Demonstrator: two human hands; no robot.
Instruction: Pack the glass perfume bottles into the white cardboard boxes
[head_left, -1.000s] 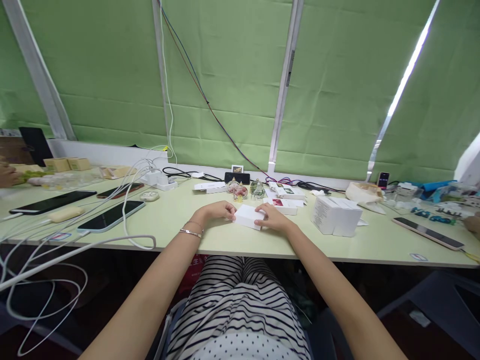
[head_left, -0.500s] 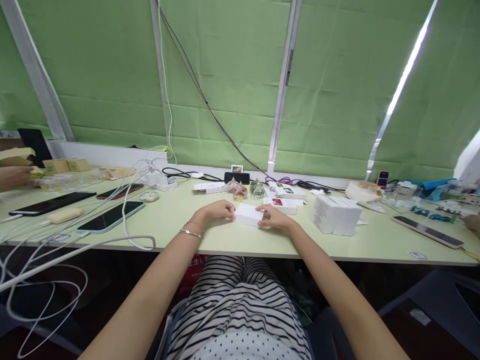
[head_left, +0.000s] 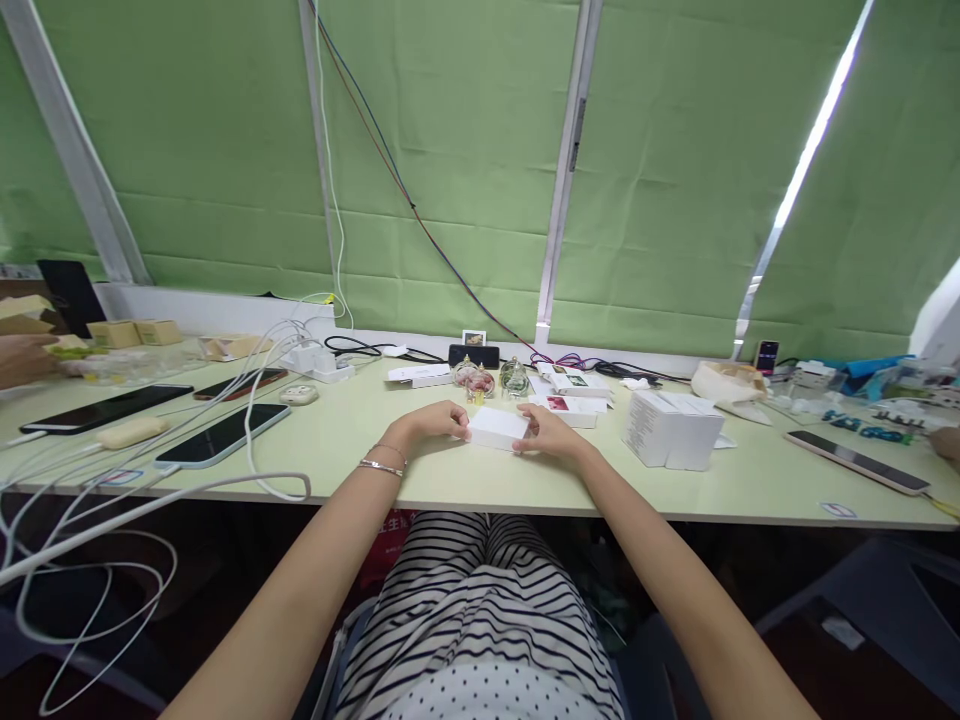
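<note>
A small white box (head_left: 496,428) is held between my two hands, low over the table near its front edge. My left hand (head_left: 444,420) pinches its left end, fingers curled. At the right end, my right hand (head_left: 545,432) grips with the thumb in front and the fingers behind. Just beyond the box lie ornaments with pinkish-red (head_left: 477,380) and green (head_left: 514,378) parts, their exact kind unclear. White boxes with a red picture (head_left: 559,404) and a green picture (head_left: 576,381) lie behind my right hand.
A block of stacked white boxes (head_left: 670,430) stands to the right. Phones (head_left: 225,434) and white charging cables (head_left: 259,440) spread over the left side. Another phone (head_left: 855,462) lies far right. A co-worker's hand (head_left: 28,358) is at the left edge, near small yellow boxes (head_left: 114,333).
My hands and the white box stay nearly still; the right fingers shift very slightly. At the far left, the co-worker's hand has moved a little.
</note>
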